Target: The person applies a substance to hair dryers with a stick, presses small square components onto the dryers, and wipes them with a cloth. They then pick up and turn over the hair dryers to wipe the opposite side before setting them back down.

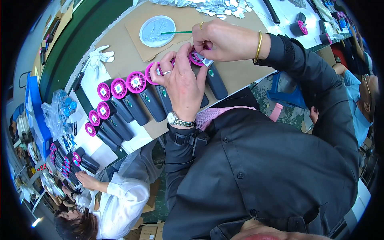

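A row of black handheld fans with pink spoked heads lies before me; one fan (pixel 136 82) has a white square piece at its centre. My left hand (pixel 182 86) bends over the row, thumb and forefinger around the pink head of a fan (pixel 217 83) at its right end. Above that head my right hand (pixel 224 42) is closed in a pinch; what its fingertips hold is hidden. A small white square (pixel 207 62) shows beside them. A thin green stick (pixel 178 32) runs from the right hand's knuckles into a white dish (pixel 141 34) of clear gel; whether I hold it cannot be told.
Many white squares (pixel 224 7) lie at the table's far edge. A white glove (pixel 98 60) and more fans (pixel 94 118) are on the left, near a clear bag (pixel 56 110). A co-worker in a white shirt (pixel 124 196) sits lower left. A blue stool (pixel 286 92) stands right.
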Demonstrator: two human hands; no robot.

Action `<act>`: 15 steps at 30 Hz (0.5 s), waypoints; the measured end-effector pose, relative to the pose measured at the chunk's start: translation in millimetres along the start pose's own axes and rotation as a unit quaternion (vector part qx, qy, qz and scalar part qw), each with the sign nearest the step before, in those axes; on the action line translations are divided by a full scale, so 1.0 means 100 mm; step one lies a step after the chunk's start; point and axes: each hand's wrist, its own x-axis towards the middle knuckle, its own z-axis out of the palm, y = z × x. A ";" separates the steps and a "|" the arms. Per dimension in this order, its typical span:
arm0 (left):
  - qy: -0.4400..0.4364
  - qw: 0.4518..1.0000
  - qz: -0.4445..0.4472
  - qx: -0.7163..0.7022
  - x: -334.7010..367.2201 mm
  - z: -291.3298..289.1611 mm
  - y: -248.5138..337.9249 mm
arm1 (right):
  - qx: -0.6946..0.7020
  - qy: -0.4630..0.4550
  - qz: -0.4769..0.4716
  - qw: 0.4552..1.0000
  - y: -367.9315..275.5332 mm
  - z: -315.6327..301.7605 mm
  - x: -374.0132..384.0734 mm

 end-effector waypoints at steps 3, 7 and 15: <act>0.001 1.000 -0.001 -0.001 -0.01 0.01 -0.01 | -0.019 0.012 -0.012 1.000 0.00 0.01 0.00; -0.003 1.000 0.003 0.014 -0.02 0.01 -0.02 | -0.053 0.013 -0.014 0.998 0.01 0.05 -0.01; 0.001 1.000 0.002 -0.004 0.01 0.01 -0.01 | -0.025 -0.011 0.015 1.000 0.03 0.03 0.01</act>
